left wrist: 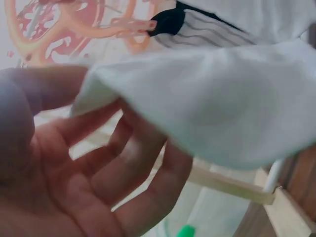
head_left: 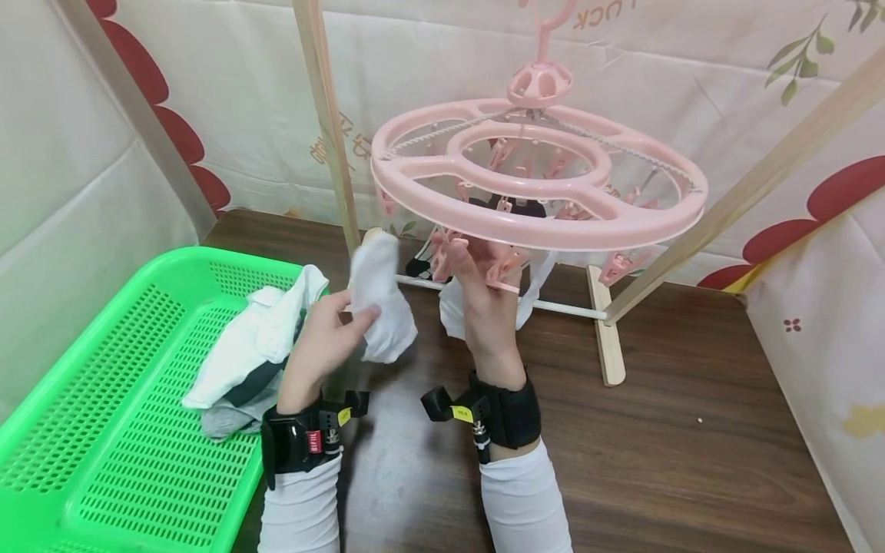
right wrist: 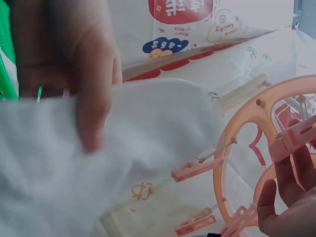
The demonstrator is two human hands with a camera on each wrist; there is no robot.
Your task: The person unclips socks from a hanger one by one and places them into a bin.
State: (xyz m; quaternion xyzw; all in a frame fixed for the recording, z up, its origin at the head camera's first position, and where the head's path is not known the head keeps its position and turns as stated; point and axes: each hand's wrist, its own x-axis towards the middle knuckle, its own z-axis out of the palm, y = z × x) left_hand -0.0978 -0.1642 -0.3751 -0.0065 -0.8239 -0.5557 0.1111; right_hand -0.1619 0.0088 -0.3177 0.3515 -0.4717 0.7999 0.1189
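Observation:
In the head view, my left hand [head_left: 328, 334] pinches a small white sock [head_left: 380, 303] between thumb and fingers, left of a round pink clip hanger [head_left: 539, 226]. The left wrist view shows the white sock [left wrist: 217, 103] spread out from the fingertips. My right hand [head_left: 487, 307] is raised under the hanger's front rim among its pink clothespins. A clothespin [right wrist: 294, 140] lies against its fingers in the right wrist view, with the thumb apart. Another white cloth [head_left: 452, 307] hangs behind this hand, partly hidden. A black-and-white striped sock [left wrist: 197, 24] hangs from a clip.
A green basket [head_left: 159, 269] on the left holds white, grey and black clothes [head_left: 256, 342]. Wooden posts [head_left: 328, 115] and a white crossbar [head_left: 570, 309] form a stand around the hanger. Brown table surface [head_left: 657, 445] lies in front; printed cloth walls enclose it.

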